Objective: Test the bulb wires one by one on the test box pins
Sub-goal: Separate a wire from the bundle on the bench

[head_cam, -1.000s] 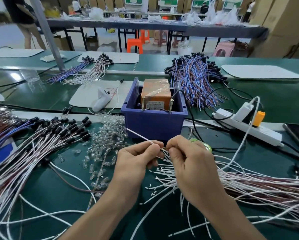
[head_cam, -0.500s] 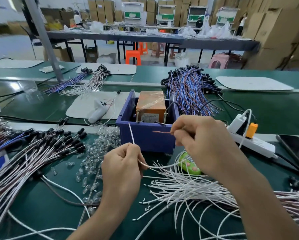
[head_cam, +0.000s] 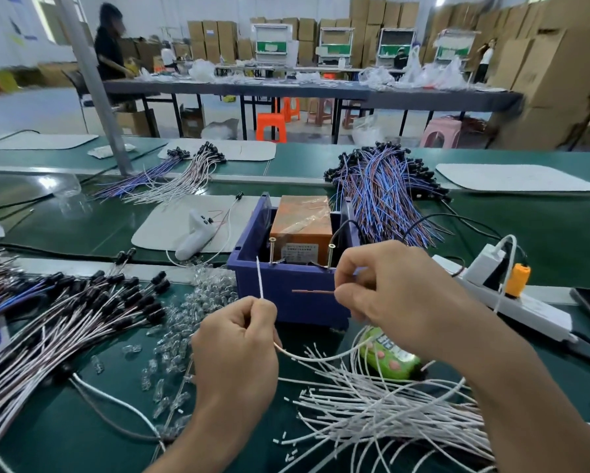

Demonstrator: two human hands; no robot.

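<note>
White wire (head_cam: 260, 278) between left hand (head_cam: 235, 343) and right hand (head_cam: 389, 295); pins (head_cam: 272, 249) just beyond

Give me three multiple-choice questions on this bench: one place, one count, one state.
1. Where is the orange rectangular block? A) in the blue plastic box B) on the white power strip C) on the mat
2. How many upright metal pins stand beside it? A) one B) two C) four
3. The reddish-brown wire end pinched by the right hand is: A) touching a pin B) clear of both pins C) on the table
Answers: A, box walls surround it; B, one pin near each front corner; B, it hangs before the box wall, below the pins.
</note>
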